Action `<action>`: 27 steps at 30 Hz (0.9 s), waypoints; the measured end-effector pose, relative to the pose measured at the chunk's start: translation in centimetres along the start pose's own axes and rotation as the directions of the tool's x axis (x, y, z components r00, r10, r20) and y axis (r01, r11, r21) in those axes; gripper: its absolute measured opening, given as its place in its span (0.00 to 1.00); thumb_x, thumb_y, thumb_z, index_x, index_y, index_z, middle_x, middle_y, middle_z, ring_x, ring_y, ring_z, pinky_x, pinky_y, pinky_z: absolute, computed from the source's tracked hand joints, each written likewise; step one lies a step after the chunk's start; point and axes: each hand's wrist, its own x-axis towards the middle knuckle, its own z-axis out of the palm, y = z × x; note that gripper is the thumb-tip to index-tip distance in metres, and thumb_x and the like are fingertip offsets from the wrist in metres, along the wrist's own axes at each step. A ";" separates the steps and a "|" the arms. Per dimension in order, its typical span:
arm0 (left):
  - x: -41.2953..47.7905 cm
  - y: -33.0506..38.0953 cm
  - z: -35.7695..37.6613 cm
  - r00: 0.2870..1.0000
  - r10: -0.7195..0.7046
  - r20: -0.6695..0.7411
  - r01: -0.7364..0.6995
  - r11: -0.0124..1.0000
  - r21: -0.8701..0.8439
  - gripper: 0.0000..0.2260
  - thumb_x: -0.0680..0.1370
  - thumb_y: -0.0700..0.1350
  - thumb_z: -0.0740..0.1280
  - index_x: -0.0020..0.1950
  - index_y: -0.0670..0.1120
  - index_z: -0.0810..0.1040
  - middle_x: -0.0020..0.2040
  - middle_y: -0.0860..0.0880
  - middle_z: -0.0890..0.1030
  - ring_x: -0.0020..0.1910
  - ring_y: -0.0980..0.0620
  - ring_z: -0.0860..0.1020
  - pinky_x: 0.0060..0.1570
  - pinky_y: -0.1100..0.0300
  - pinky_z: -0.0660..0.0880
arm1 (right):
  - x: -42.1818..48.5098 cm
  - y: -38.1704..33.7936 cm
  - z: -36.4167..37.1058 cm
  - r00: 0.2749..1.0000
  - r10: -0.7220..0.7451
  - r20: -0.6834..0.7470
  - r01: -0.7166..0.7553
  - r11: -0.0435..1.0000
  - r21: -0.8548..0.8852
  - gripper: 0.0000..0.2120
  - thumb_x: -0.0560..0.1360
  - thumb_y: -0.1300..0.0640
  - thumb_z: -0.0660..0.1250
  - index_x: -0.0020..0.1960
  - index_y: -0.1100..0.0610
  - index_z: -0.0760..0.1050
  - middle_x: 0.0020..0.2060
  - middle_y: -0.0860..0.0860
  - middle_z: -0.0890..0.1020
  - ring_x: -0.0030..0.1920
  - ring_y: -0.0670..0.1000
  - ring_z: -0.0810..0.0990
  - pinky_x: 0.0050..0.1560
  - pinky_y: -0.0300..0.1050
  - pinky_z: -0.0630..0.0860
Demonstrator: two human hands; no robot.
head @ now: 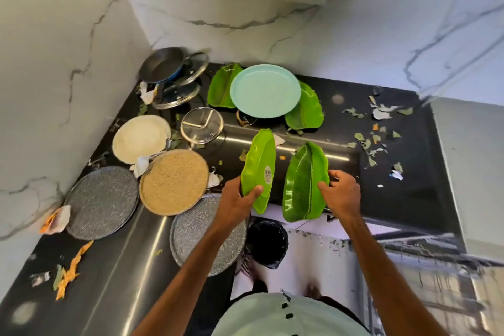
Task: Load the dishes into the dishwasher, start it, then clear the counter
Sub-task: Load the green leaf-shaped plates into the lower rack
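Hands full: left hand [240,199] pinches left dish [259,166], right hand [342,194] grips right dish [304,183], both above counter [422,194] edge. Dishes stand on edge, long axes pointing away. Blurred rack [425,251], probably, lies lower right, nearer right hand.

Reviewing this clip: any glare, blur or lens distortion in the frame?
Head view: wide-angle lens bows the white marble walls; streaks of glare cross the glossy black counter; the lower right corner is smeared; both hand-held green leaf-shaped plates are sharp.
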 end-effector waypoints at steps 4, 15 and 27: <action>-0.6 1.6 4.2 0.992 0.070 0.108 -0.081 0.991 0.110 0.02 0.77 0.43 0.73 0.48 0.50 0.82 0.38 0.56 0.84 0.35 0.60 0.80 0.37 0.59 0.77 | -0.9 3.2 -4.5 0.995 -0.036 -0.096 0.034 0.999 -0.015 0.10 0.72 0.57 0.73 0.52 0.57 0.84 0.42 0.53 0.87 0.39 0.51 0.83 0.45 0.49 0.81; -7.8 5.4 22.1 0.891 0.133 0.434 -0.278 0.916 0.288 0.13 0.76 0.56 0.71 0.46 0.46 0.81 0.37 0.51 0.82 0.33 0.57 0.77 0.35 0.58 0.74 | -6.3 18.5 -18.9 0.954 0.113 -0.279 -0.107 0.994 0.034 0.14 0.70 0.54 0.74 0.56 0.55 0.83 0.46 0.55 0.87 0.46 0.55 0.86 0.50 0.52 0.82; -17.9 6.9 42.4 0.704 0.079 0.706 -0.491 0.773 0.402 0.18 0.68 0.59 0.72 0.49 0.47 0.80 0.40 0.50 0.84 0.40 0.49 0.82 0.41 0.56 0.75 | -16.5 36.3 -32.0 0.773 0.473 -0.423 -0.446 0.879 0.167 0.15 0.68 0.46 0.73 0.52 0.51 0.84 0.46 0.53 0.87 0.45 0.56 0.85 0.49 0.52 0.83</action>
